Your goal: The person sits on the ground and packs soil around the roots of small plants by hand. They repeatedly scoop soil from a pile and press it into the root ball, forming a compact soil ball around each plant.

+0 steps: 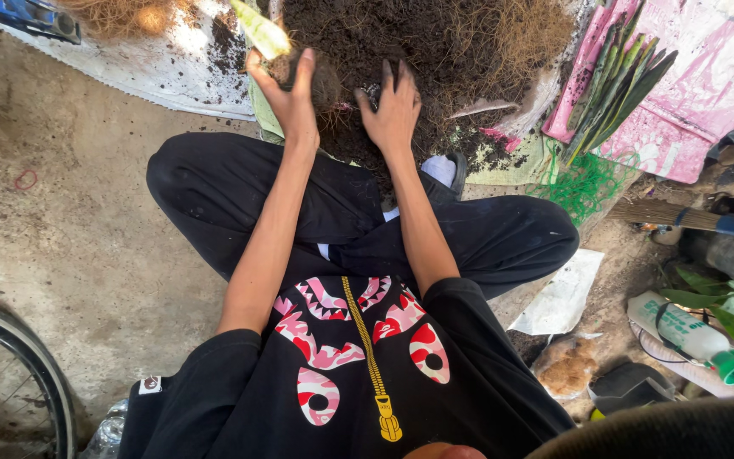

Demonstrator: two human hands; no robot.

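Gripping one soil clump (323, 83), left hand (286, 89) fingers closed, right hand (392, 110) fingers spread on soil pile (435, 51)

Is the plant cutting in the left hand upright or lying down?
Roughly upright: the left hand holds the plant cutting with its root ball, leaf pointing up, above the soil pile.

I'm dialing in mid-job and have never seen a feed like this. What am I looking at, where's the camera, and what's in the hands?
One picture, from a camera on the person's head looking down at their crossed legs and bare arms. They sit on a concrete floor facing a heap of dark soil on a sheet. The left hand grips a clump of soil with a pale green plant cutting sticking up. The right hand rests spread on the soil. More long green cuttings lie on a pink sack to the right.
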